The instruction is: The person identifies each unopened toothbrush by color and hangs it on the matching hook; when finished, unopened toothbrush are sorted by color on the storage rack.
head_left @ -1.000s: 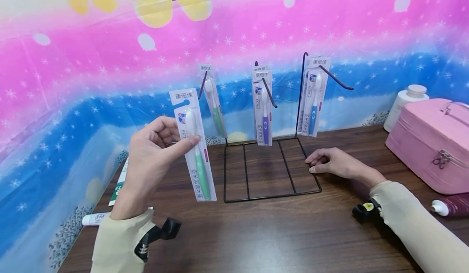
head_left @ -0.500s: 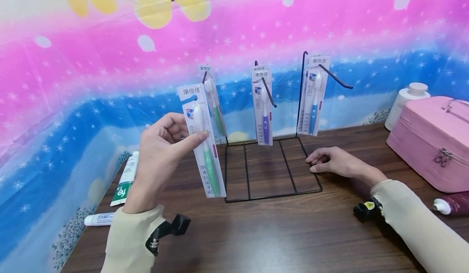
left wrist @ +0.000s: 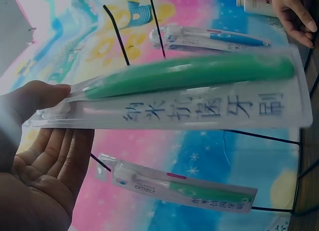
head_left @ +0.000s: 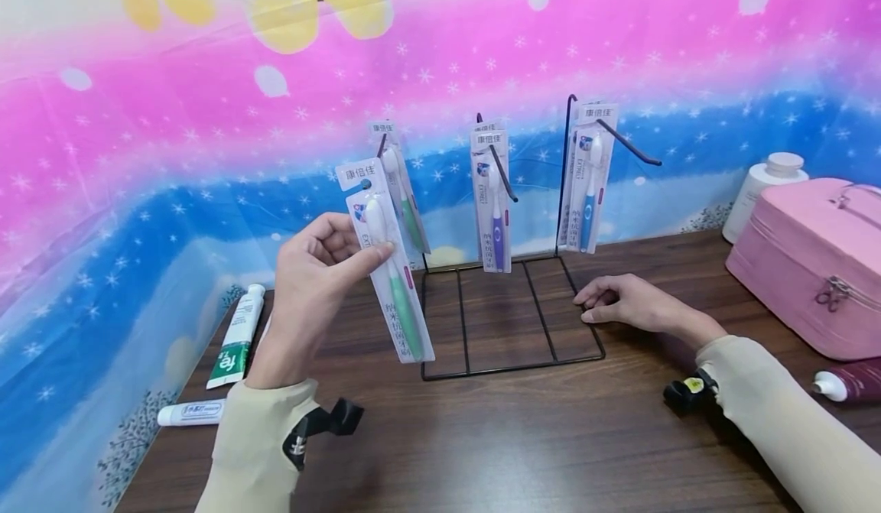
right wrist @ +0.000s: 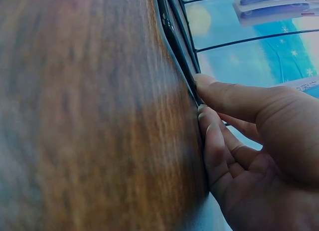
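My left hand (head_left: 313, 291) pinches a packaged toothbrush (head_left: 395, 299) with a green handle between thumb and fingers, tilted, in front of the rack's left hook. Behind it, another packaged green toothbrush (head_left: 411, 215) hangs on that hook. Whether the hook's tip touches the held package's hole cannot be told. Down on the table, my right hand (head_left: 640, 306) pinches the right side of the black wire rack's base (head_left: 509, 368); the right wrist view shows thumb and fingertips at the wire (right wrist: 192, 76). Packaged purple toothbrushes (head_left: 497, 230) hang on the middle hook, blue ones (head_left: 588, 215) on the right.
Two toothpaste tubes, one green and white (head_left: 234, 345) and one white (head_left: 193, 412), lie at the left. A pink case (head_left: 812, 268), a white bottle (head_left: 760, 192) and a dark red tube (head_left: 853, 383) stand or lie at the right. A patterned cloth (head_left: 206, 215) backs the table.
My left hand has moved right and slightly up with the packaged green toothbrush, toward the left hook. The right hand has stayed on the rack's base.
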